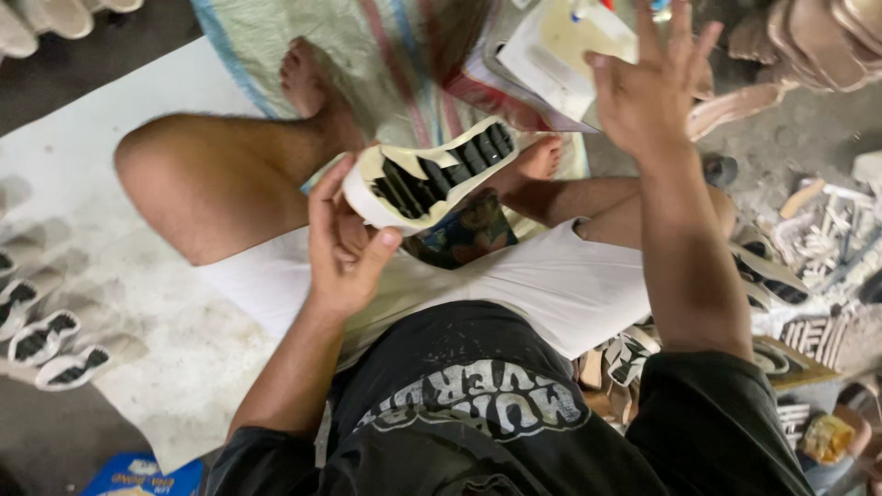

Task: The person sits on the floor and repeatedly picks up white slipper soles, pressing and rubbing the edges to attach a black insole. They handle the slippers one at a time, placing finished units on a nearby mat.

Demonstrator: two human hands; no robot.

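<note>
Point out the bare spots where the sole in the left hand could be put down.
Free: the pale sheet left of the bent knee, between it and the row of soles. Crowded: the pile of soles and scraps on the right, and the container under the right hand. The left hand grips the sole.

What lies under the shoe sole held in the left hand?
Under the sole in the left hand lie a dark patterned piece and white shorts. The sole hides the rest.

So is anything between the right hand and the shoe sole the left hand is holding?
Nothing visible. The right hand is raised, fingers spread, above the white tub; only open space separates it from the shoe sole in the left hand.
</note>
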